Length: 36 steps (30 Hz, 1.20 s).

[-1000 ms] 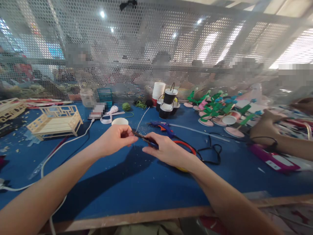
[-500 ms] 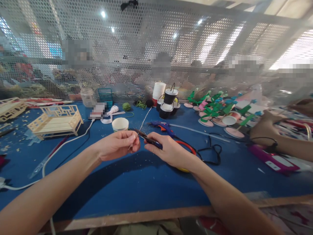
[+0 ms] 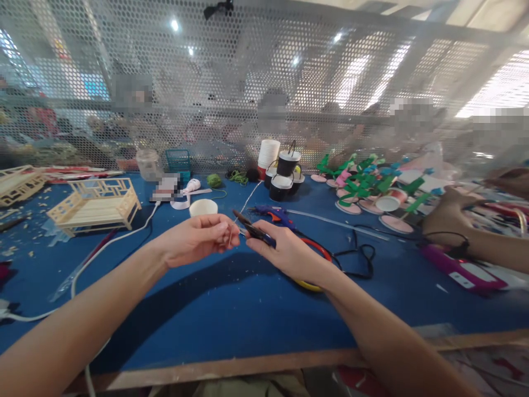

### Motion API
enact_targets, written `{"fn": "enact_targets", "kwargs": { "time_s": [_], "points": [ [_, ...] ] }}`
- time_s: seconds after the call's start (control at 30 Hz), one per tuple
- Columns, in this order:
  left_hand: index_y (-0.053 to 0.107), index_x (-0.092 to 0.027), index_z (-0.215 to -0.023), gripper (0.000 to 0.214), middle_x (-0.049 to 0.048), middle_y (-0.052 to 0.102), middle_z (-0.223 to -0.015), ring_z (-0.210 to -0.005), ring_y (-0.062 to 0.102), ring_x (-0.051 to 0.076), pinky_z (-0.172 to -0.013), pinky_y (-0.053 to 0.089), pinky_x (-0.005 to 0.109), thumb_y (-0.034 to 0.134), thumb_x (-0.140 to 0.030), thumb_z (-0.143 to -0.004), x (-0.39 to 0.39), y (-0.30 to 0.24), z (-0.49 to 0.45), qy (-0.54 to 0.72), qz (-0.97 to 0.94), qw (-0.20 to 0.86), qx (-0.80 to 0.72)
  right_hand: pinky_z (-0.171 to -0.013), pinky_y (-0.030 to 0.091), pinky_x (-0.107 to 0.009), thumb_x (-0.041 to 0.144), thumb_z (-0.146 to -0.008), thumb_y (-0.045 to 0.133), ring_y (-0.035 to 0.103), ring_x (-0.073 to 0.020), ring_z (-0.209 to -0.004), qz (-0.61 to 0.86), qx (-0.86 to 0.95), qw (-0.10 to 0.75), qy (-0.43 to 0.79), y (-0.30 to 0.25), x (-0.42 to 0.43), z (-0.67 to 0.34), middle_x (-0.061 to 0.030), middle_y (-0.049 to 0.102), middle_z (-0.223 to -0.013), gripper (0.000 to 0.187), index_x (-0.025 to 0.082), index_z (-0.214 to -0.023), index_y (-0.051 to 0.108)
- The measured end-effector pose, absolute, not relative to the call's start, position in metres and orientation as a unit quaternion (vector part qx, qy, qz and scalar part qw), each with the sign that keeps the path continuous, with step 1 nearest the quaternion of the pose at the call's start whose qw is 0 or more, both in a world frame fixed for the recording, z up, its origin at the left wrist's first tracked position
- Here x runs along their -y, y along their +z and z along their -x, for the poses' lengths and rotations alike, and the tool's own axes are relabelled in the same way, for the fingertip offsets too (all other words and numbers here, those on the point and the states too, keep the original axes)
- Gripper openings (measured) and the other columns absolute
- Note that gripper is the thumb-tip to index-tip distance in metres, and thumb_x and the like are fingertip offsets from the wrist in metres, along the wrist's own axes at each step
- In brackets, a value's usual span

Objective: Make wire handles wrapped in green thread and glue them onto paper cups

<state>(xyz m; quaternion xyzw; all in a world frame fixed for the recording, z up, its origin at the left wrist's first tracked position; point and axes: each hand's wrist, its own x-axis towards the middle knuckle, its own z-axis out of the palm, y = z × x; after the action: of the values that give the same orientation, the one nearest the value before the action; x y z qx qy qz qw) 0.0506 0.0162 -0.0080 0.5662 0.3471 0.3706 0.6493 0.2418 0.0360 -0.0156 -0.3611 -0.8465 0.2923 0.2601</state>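
My left hand (image 3: 197, 238) is closed in a pinch on a thin pale string (image 3: 247, 205) that runs back across the blue table (image 3: 215, 309) toward the cups. My right hand (image 3: 285, 255) grips small dark scissors (image 3: 253, 229) with blue handles, their blades pointing up and left, right beside the string at my left fingertips. Both hands hover just above the table's middle. A white paper cup (image 3: 203, 207) stands just behind my left hand.
A small wooden bench model (image 3: 94, 205) stands at left, with a white cable (image 3: 103, 245) beside it. A blue glue gun (image 3: 275, 214), stacked cups (image 3: 283, 171), green and pink paper crafts (image 3: 363, 184) and another person's hand (image 3: 448, 218) lie right. Perforated mesh (image 3: 264, 82) closes the back.
My hands have risen slightly. The scissors have tilted from lying flat to pointing up-left, and my left hand has turned palm-up while keeping the string pinched.
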Motion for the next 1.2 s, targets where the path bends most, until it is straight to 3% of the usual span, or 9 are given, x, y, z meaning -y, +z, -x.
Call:
{"fn": "enact_targets", "kwargs": {
  "time_s": [0.17, 0.33, 0.4, 0.6, 0.7, 0.83, 1.03, 1.1, 1.2],
  "points": [
    [0.047, -0.015, -0.062, 0.025, -0.0025, 0.047, -0.057, -0.057, 0.041, 0.009, -0.056, 0.031, 0.023, 0.057, -0.038, -0.068, -0.015, -0.008, -0.055, 0.358, -0.559, 0.667, -0.337, -0.057, 0.036, -0.02, 0.028, -0.081, 0.045, 0.047, -0.0099, -0.061, 0.346, 0.857, 0.26, 0.28, -0.017, -0.036, -0.242, 0.0014, 0.054, -0.068, 0.013, 0.017, -0.078, 0.05],
    [0.049, -0.016, -0.058, 0.014, -0.0025, 0.044, -0.055, -0.055, 0.037, 0.011, -0.055, 0.027, 0.025, 0.054, -0.023, -0.068, -0.009, 0.005, -0.062, 0.315, -0.729, 0.23, -0.563, -0.061, 0.037, -0.025, 0.024, -0.078, 0.05, 0.053, -0.015, -0.069, 0.419, 0.848, 0.246, 0.211, -0.022, -0.04, -0.237, -0.0044, 0.059, -0.077, 0.01, 0.016, -0.083, 0.052],
    [0.05, -0.016, -0.057, 0.012, -0.0017, 0.045, -0.056, -0.057, 0.038, 0.011, -0.056, 0.027, 0.026, 0.054, -0.02, -0.067, -0.008, 0.007, -0.062, 0.315, -0.736, 0.15, -0.58, -0.062, 0.037, -0.025, 0.024, -0.078, 0.05, 0.054, -0.0159, -0.069, 0.424, 0.848, 0.248, 0.2, -0.023, -0.041, -0.237, -0.005, 0.06, -0.077, 0.01, 0.016, -0.082, 0.052],
    [0.056, -0.015, -0.072, 0.022, 0.0015, 0.055, -0.069, -0.062, 0.046, 0.01, -0.059, 0.034, 0.024, 0.052, -0.036, -0.073, -0.013, -0.001, -0.053, 0.375, -0.6, 0.591, -0.388, -0.057, 0.037, -0.02, 0.027, -0.081, 0.045, 0.048, -0.0105, -0.062, 0.376, 0.842, 0.265, 0.283, -0.016, -0.037, -0.241, 0.0002, 0.055, -0.069, 0.013, 0.016, -0.08, 0.051],
    [0.054, -0.014, -0.069, 0.024, 0.0007, 0.053, -0.063, -0.06, 0.046, 0.009, -0.057, 0.034, 0.023, 0.061, -0.037, -0.066, -0.015, -0.008, -0.053, 0.365, -0.519, 0.709, -0.308, -0.057, 0.037, -0.02, 0.027, -0.081, 0.045, 0.046, -0.0098, -0.061, 0.358, 0.848, 0.267, 0.286, -0.014, -0.036, -0.243, 0.0012, 0.053, -0.068, 0.012, 0.016, -0.08, 0.051],
    [0.047, -0.015, -0.061, 0.027, -0.0026, 0.047, -0.056, -0.055, 0.041, 0.008, -0.054, 0.033, 0.023, 0.058, -0.039, -0.068, -0.015, -0.009, -0.056, 0.358, -0.577, 0.647, -0.345, -0.057, 0.037, -0.02, 0.029, -0.081, 0.044, 0.048, -0.0102, -0.062, 0.353, 0.854, 0.263, 0.277, -0.017, -0.037, -0.242, 0.0009, 0.055, -0.069, 0.014, 0.017, -0.081, 0.051],
    [0.048, -0.016, -0.057, 0.012, -0.0009, 0.046, -0.058, -0.059, 0.04, 0.012, -0.059, 0.031, 0.027, 0.051, -0.018, -0.069, -0.009, 0.001, -0.063, 0.305, -0.755, 0.107, -0.57, -0.062, 0.037, -0.025, 0.025, -0.078, 0.05, 0.053, -0.016, -0.069, 0.43, 0.848, 0.248, 0.185, -0.027, -0.043, -0.237, -0.0057, 0.059, -0.078, 0.012, 0.015, -0.084, 0.052],
    [0.05, -0.015, -0.058, 0.012, -0.0008, 0.047, -0.058, -0.059, 0.04, 0.012, -0.059, 0.032, 0.027, 0.052, -0.02, -0.069, -0.007, 0.003, -0.063, 0.316, -0.751, 0.119, -0.568, -0.062, 0.038, -0.025, 0.026, -0.079, 0.048, 0.053, -0.0152, -0.069, 0.425, 0.844, 0.253, 0.207, -0.025, -0.042, -0.237, -0.0047, 0.059, -0.077, 0.012, 0.015, -0.083, 0.052],
    [0.054, -0.015, -0.066, 0.02, 0.0006, 0.052, -0.063, -0.061, 0.044, 0.012, -0.059, 0.034, 0.026, 0.049, -0.033, -0.075, -0.009, 0.002, -0.06, 0.374, -0.689, 0.383, -0.488, -0.059, 0.038, -0.022, 0.028, -0.08, 0.045, 0.05, -0.0117, -0.063, 0.395, 0.837, 0.269, 0.265, -0.02, -0.039, -0.24, -0.0006, 0.057, -0.071, 0.013, 0.017, -0.08, 0.051]
  ]
}}
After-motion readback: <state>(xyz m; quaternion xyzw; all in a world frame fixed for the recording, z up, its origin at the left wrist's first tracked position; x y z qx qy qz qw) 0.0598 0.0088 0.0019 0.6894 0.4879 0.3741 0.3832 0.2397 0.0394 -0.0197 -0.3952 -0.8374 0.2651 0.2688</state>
